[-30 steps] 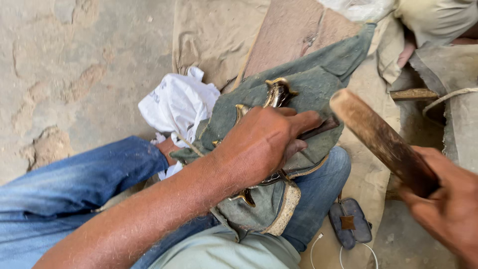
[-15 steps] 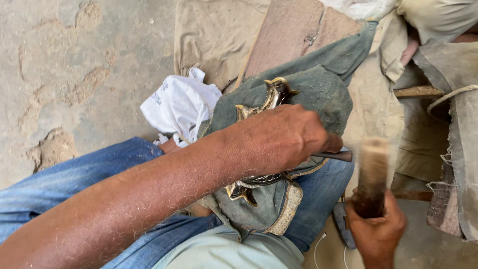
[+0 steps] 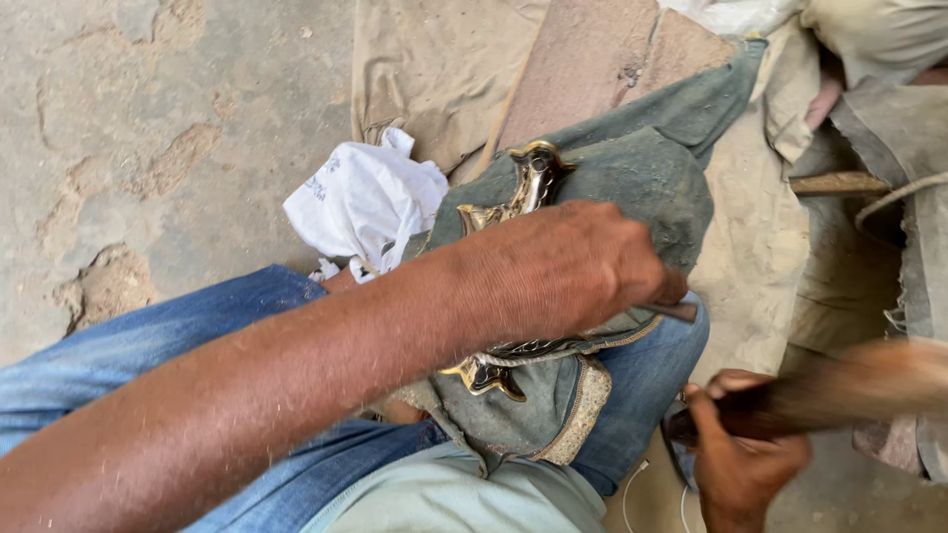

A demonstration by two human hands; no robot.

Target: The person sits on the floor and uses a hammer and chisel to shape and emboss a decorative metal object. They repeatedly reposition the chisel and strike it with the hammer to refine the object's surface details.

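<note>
My left hand (image 3: 563, 266) is curled tight over the brass ornament (image 3: 528, 188), fingers pinching a thin metal tool (image 3: 676, 312) against it. The ornament lies on grey-green cloth (image 3: 642, 178) across my jeans-clad knee (image 3: 647, 365). My right hand (image 3: 741, 449), low at the right, is fisted round a blurred wooden mallet (image 3: 849, 390). A white plastic bag (image 3: 360, 202) sits just beside the cloth.

Lying crumpled on cracked concrete floor (image 3: 148, 118): white bag (image 3: 363, 200). Resting beside it: tan cloth (image 3: 434, 69), brown board (image 3: 602, 69).
</note>
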